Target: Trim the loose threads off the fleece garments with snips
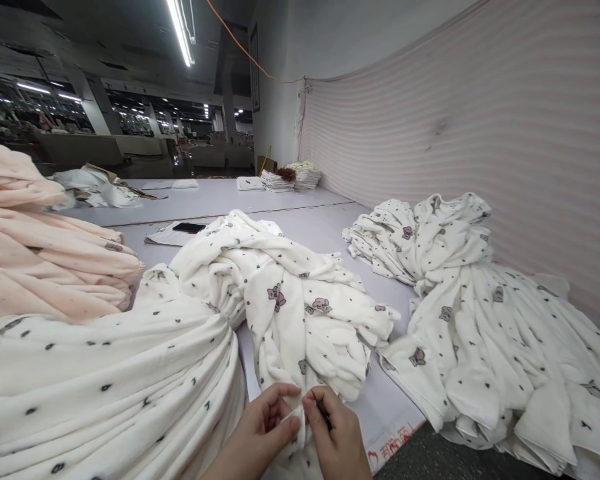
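A white fleece garment [300, 300] printed with small bears and hearts lies heaped on the grey table in front of me. At the bottom edge, my left hand [265, 427] pinches a corner of this white cloth between thumb and fingers. My right hand [335, 433] is closed right beside it, fingertips meeting the same bit of cloth, with a thin dark thing between its fingers that I cannot make out.
A stack of the same printed white cloth [105, 387] fills the left foreground, under peach fleece [40, 260]. Another white pile [480, 320] spreads at right along a striped fabric wall [480, 133]. A black phone [189, 227] lies on papers; folded stacks [290, 177] sit far back.
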